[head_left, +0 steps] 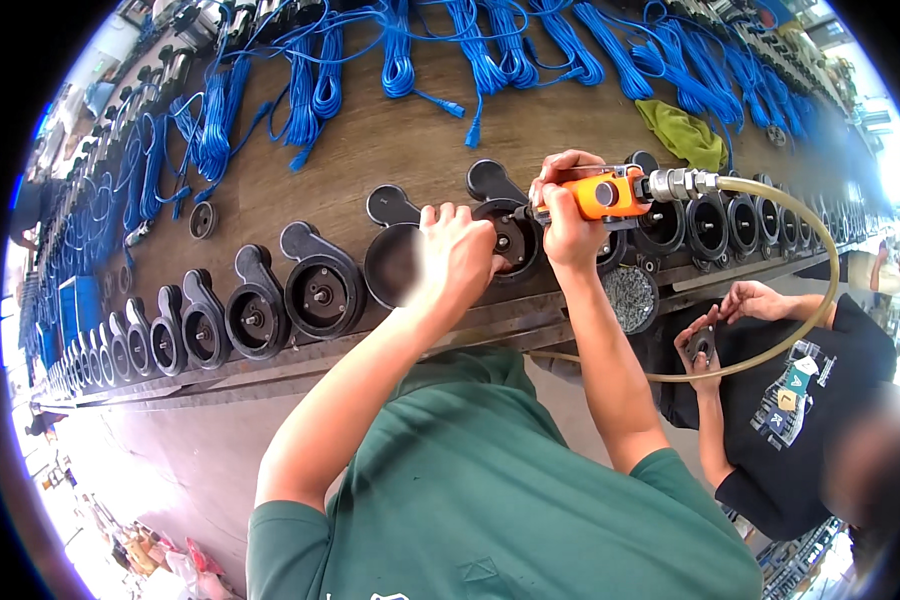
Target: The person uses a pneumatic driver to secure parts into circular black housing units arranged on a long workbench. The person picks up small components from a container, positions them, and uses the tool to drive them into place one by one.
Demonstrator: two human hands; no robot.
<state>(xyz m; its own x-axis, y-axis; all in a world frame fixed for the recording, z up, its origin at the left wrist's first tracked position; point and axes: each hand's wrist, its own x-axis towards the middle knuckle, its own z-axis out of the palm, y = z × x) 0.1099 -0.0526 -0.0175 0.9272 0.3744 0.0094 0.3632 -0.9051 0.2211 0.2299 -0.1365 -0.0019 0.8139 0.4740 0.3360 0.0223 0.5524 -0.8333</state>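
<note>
My right hand (pixel 573 215) is wrapped round an orange air screwdriver (pixel 606 196), which lies nearly level with its tip pointing left. The tip reaches into a black round housing (pixel 522 250) with a rounded tab on its far side. At that housing's left rim, my left hand (pixel 455 255) is closed, its fingers curled and its thumb against the inside; whether a small screw is pinched there is hidden. Just left of this hand stands another black housing (pixel 385 265), partly covered by it. A hose (pixel 810 215) runs from the screwdriver's metal fitting, curving down on the right.
More black housings (pixel 322 295) line the bench's near edge both ways. Bundled blue cables (pixel 397 60) lie along the far side of the wooden bench (pixel 370 130), near a green cloth (pixel 682 133). A bowl of screws (pixel 632 298) sits right. A co-worker (pixel 800 400) holds a dark part.
</note>
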